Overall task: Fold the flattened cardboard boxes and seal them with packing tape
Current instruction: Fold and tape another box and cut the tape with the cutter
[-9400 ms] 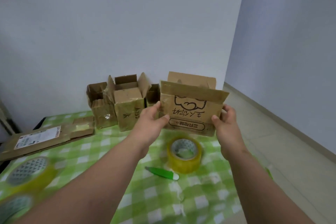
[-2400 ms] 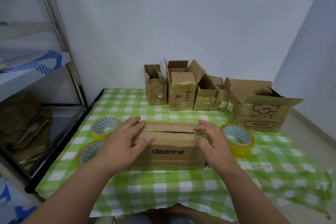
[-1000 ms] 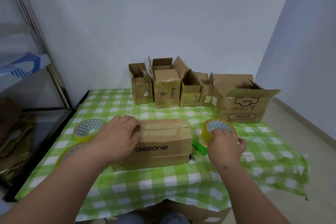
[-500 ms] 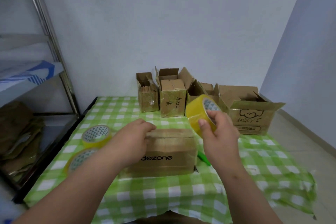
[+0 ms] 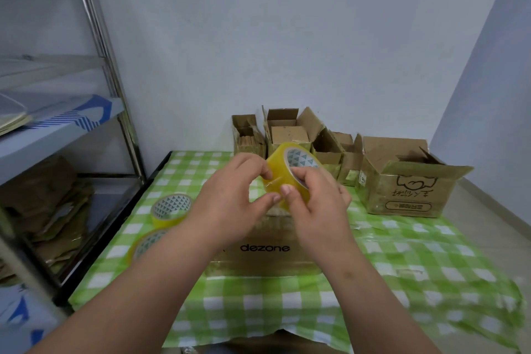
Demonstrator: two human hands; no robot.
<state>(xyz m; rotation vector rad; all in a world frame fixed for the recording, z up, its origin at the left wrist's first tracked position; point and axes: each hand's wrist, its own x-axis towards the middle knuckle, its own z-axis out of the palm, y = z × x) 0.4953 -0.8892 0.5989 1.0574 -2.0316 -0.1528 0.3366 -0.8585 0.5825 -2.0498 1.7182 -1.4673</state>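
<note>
**Tape roll up in both hands, box waiting below**

Your right hand [image 5: 316, 204] grips the yellow packing tape roll [image 5: 287, 175], fingers curled through its core and thumb on the outer wrap, holding it raised over the "dezone" cardboard box [image 5: 264, 250]. Your left hand [image 5: 232, 198] pinches at the roll's face with fingertips [image 5: 274, 198], most likely to find and lift the loose end; holding the roll tilted toward you puts that edge where you can see it. Whether any tape is free yet is not clear.

The box sits folded on the table just beneath your hands, its top hidden by them, so the flaps' seam cannot be checked. Keeping it directly below should let you bring the tape straight down onto it.

The table wears a green-and-white checked cloth [image 5: 402, 282]. Two spare tape rolls [image 5: 171, 208] lie to your left, near the table's edge. Along the white wall [image 5: 287, 37] stands a row of small open boxes [image 5: 287, 132], with a larger open box bearing a drawing [image 5: 408, 181] at the right. A metal shelving rack [image 5: 109, 72] to the left holds flattened cardboard [image 5: 46, 210] on its lower shelf.
</note>
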